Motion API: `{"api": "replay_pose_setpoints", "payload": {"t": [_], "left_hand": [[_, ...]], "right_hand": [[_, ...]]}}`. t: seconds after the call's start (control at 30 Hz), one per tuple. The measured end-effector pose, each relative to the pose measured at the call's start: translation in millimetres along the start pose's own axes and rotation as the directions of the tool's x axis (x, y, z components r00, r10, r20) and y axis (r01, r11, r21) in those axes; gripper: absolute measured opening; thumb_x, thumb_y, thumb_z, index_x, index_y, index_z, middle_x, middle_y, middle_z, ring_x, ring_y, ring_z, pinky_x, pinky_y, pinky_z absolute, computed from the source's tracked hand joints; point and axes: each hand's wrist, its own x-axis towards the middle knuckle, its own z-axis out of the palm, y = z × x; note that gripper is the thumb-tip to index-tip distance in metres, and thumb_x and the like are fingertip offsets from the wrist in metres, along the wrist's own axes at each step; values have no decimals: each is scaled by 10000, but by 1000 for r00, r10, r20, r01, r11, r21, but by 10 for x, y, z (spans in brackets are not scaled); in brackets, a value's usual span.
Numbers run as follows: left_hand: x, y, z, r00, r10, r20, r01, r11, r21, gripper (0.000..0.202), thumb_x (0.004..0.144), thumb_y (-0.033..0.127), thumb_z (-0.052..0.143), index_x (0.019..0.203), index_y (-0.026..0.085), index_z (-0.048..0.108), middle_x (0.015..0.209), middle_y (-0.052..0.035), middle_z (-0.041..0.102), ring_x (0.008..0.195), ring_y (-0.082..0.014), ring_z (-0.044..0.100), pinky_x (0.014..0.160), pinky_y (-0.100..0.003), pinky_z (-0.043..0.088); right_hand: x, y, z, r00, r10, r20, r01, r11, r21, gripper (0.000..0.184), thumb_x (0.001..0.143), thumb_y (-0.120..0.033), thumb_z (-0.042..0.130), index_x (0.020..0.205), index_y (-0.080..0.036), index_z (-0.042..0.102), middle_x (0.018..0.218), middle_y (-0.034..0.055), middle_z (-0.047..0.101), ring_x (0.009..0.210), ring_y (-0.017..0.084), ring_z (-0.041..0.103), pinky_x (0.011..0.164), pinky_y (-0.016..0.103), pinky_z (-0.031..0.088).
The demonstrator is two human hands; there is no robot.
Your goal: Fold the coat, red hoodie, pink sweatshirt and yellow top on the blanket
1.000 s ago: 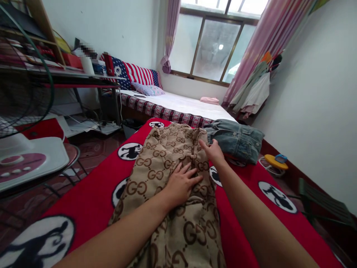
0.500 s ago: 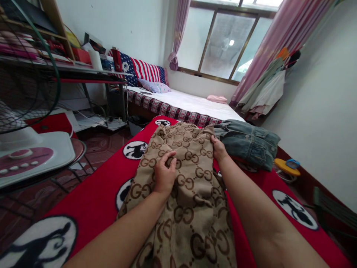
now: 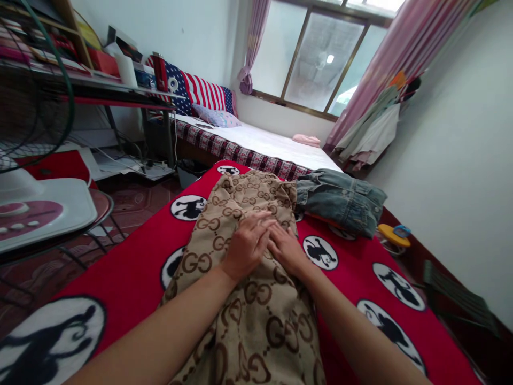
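A tan garment [image 3: 256,294] with a brown letter pattern lies lengthwise on a red cover [image 3: 140,267] printed with black figures in white circles. Flat on the middle of the garment rests my left hand [image 3: 247,240], fingers stretched out to the right. My right hand [image 3: 286,247] lies palm down beside it, and the fingertips of the two hands meet or overlap. Neither hand grips the cloth. To the right of the garment's far end sits a folded denim jacket [image 3: 342,200]. What kind of garment the tan one is, I cannot tell.
A bed [image 3: 256,140] with a white sheet stands beyond, under the window. On the left are a desk [image 3: 120,99] and a fan with a white base [image 3: 48,214]. To the right stand a yellow stool [image 3: 395,234] and a dark folding chair [image 3: 457,299].
My right hand has let go of the garment's far right edge and come inward and nearer, beside my left hand. The left hand has flattened on the cloth. The view has shifted slightly.
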Motion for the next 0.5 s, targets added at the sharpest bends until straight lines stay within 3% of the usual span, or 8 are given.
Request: {"api": "replay_pose_setpoints", "payload": {"t": [0.1, 0.17, 0.23, 0.33, 0.4, 0.5], "left_hand": [[-42, -39, 65, 945, -72, 318, 48, 996, 81, 514, 983, 428, 385, 1411, 161, 479, 1457, -134, 484, 1375, -244, 410, 1175, -453, 260], [-61, -80, 97, 907, -144, 396, 83, 983, 166, 610, 968, 538, 361, 1434, 155, 453, 1495, -152, 430, 1412, -270, 354, 1182, -488, 212], [-67, -103, 105, 895, -165, 414, 92, 977, 192, 640, 954, 596, 333, 1430, 189, 467, 1521, -137, 395, 1431, -269, 319, 1187, -487, 190], [-54, -107, 95, 898, -173, 404, 113, 979, 169, 608, 967, 593, 282, 1401, 230, 506, 1505, -106, 429, 1424, -242, 338, 1185, -466, 202], [-42, -110, 92, 904, -178, 390, 129, 980, 150, 583, 983, 565, 254, 1377, 238, 532, 1489, -92, 455, 1414, -226, 357, 1181, -456, 215], [-34, -125, 99, 907, -179, 380, 132, 980, 148, 562, 995, 536, 243, 1368, 242, 543, 1484, -86, 463, 1410, -219, 365, 1182, -456, 215]], "right_hand": [[-93, 78, 44, 991, 32, 127, -38, 998, 44, 425, 782, -302, 639, 1205, -272, 669, 1352, 67, 598, 1306, 304, 492, 1131, 582, 226], [-102, 132, -102, 992, 63, 108, -78, 988, 135, 317, 768, -338, 654, 1067, -263, 731, 1181, 64, 705, 1134, 294, 622, 1048, 525, 381], [-163, 186, -316, 985, 162, -65, -150, 976, 159, 225, 772, -386, 645, 908, -244, 755, 951, 58, 759, 903, 265, 686, 899, 448, 493], [-393, 270, -566, 879, 336, -337, -314, 942, 120, 275, 730, -448, 680, 859, -209, 721, 812, 58, 731, 718, 233, 653, 735, 392, 515], [-583, 301, -615, 865, 398, -304, -372, 917, 141, 324, 697, -474, 707, 855, -191, 703, 791, 65, 714, 693, 229, 637, 684, 376, 509], [-808, 248, -545, 915, 355, -191, -331, 932, 146, 280, 732, -423, 685, 890, -192, 708, 854, 74, 707, 713, 229, 625, 651, 362, 502]]}}
